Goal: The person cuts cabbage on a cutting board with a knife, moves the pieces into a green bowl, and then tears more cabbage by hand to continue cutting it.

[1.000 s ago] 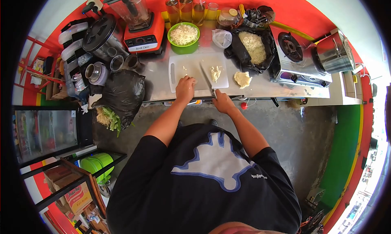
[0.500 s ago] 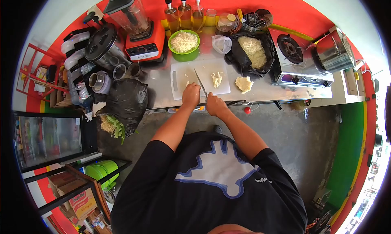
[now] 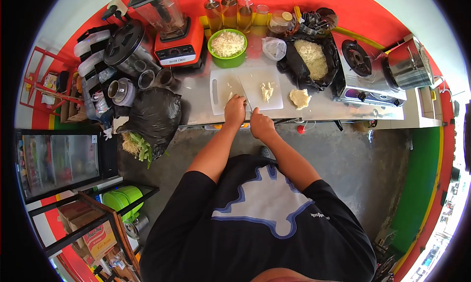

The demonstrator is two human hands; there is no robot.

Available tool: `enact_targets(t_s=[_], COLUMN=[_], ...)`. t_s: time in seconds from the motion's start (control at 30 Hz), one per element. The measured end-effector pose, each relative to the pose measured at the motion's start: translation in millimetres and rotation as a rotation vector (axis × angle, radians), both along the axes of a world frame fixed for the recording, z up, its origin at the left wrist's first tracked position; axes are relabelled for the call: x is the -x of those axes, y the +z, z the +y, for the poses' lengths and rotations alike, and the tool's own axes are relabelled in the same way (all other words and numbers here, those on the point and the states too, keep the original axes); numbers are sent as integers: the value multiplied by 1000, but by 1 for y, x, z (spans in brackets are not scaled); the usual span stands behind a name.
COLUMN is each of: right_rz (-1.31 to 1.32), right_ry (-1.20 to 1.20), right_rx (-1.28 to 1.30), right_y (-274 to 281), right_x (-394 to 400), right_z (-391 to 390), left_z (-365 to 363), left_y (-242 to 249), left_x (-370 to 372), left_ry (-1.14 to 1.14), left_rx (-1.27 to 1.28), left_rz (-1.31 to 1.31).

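A white cutting board (image 3: 274,88) lies on the metal counter. My left hand (image 3: 235,110) is closed with its fingertips down on the board's left part, beside a small pale piece of food (image 3: 230,95); what is under the fingers is mostly hidden. My right hand (image 3: 262,125) grips the handle of a knife (image 3: 246,94) at the front edge. Its blade points away from me across the board, just right of my left fingers. Pale chopped strips (image 3: 266,91) lie in a small heap right of the blade. Off the board's right side sits a larger pale lump (image 3: 300,99).
A green bowl (image 3: 227,61) of pale shreds stands behind the board. A black bag (image 3: 289,61) holding more shreds, a clear plastic bag (image 3: 274,49) and a gas stove (image 3: 369,88) are to the right. A red blender (image 3: 179,51) and a full black bag (image 3: 152,112) are left.
The whole view has shifted slightly, so the counter appears a little higher and further right. The knife blade looks thinner, turned more edge-on. Both hands keep nearly the same places on the board.
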State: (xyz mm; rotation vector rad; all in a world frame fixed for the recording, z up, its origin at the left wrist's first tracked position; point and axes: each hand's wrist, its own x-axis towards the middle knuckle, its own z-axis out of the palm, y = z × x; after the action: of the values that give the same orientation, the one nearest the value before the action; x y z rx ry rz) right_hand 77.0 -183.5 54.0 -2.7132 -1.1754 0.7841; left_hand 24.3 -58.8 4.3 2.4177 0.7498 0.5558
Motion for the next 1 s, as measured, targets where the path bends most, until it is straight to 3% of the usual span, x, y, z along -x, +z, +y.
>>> enact_targets(t_s=[0.37,0.8,0.87,1.0], right_rz=[37,64,61,126], right_ry=[17,-60,-78,-4], right_rx=[44,-105,-114,-178], right_y=[3,-16,-17,-16], right_x=[0,-28,-37,-44], right_z=[3,-23,-26,-25], left_z=[0,1,3,4], left_y=[0,-6,-10,-3], left_x=[2,17,19,15], left_ry=[-42,-15,110,116], left_rx=[-18,52,161,137], left_rz=[102,-173,-182,-107])
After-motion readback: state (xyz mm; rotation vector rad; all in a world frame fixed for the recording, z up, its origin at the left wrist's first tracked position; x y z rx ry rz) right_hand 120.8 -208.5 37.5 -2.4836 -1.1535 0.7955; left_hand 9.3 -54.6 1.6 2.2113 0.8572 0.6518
